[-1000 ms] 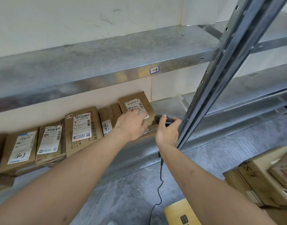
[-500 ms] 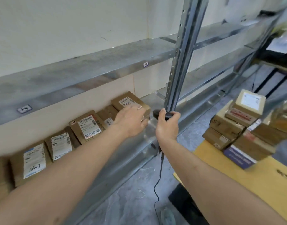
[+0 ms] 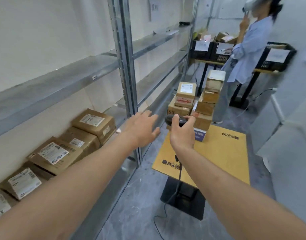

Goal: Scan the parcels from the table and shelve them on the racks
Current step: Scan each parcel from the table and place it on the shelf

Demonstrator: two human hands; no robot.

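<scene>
From the head camera, the left hand [image 3: 141, 129] is stretched out in the air with fingers spread and loose, holding nothing; it hangs in front of the upright post [image 3: 124, 66] of the metal rack [image 3: 62, 80], apart from every box. The right hand [image 3: 182, 132] is curled round a black scanner [image 3: 174, 120], thumb on top and fingers wrapped beneath; the scanner's cable [image 3: 179, 174] drops from under the wrist down to the grey floor [image 3: 140, 196].

On the low shelf of the rack, to the left, a row of brown shelved parcels [image 3: 95, 122] leans back against the wall, white labels facing up and out; the nearest one to the post sits just left of the left hand — not touched by it. The shelves above them are bare metal with small tags on the front edge.

Ahead and to the right stands a yellow-topped table [image 3: 221, 153] on a black base; at its far end sits a stack of table parcels [image 3: 185, 96], several boxes high, just beyond the scanner — whether the scanner touches them I cannot tell. Behind the table another person in a light blue shirt [image 3: 249, 49] stands by black crates [image 3: 277, 58] on a second table; that part is blurred.
</scene>
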